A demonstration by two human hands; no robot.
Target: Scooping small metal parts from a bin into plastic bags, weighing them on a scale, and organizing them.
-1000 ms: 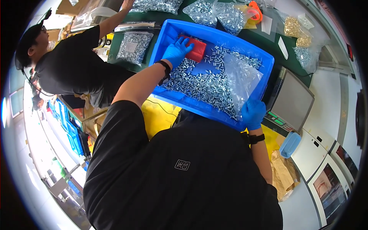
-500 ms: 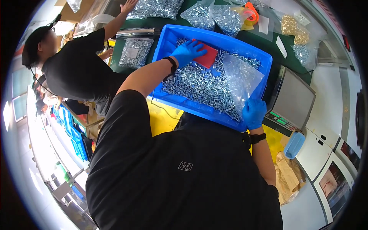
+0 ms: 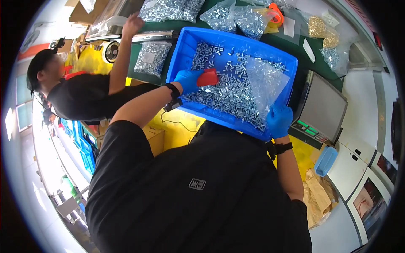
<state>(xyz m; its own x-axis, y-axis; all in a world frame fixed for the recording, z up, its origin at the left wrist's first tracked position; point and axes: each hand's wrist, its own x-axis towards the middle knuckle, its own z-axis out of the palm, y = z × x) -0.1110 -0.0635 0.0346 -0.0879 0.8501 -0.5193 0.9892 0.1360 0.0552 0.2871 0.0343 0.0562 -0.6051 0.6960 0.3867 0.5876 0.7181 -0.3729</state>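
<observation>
A blue plastic bin [image 3: 236, 39] holds a loose layer of small, silvery, tube-shaped metal fasteners [image 3: 219, 99]. Inside its left part, my gloved left hand [image 3: 188, 81] is closed around a small red box-shaped scoop [image 3: 208, 77], low over the fasteners. A clear plastic bag [image 3: 266, 82] lies in the right part of the bin, with some fasteners in or under it. At the bin's near right corner, my gloved right hand [image 3: 279, 120] grips the bag's lower edge; its fingertips are partly hidden.
Right of the bin stands a scale [image 3: 322, 107] with a lit green display. Filled clear bags [image 3: 249, 21] and an orange tape dispenser [image 3: 276, 15] lie behind on the green tabletop. Another bag [image 3: 152, 58] sits to the left. A co-worker [image 3: 84, 92] reaches in nearby.
My left hand has drawn the red scoop left and nearer through the fasteners, baring more blue bin floor. My right hand has barely moved. The co-worker's raised arm has pulled back.
</observation>
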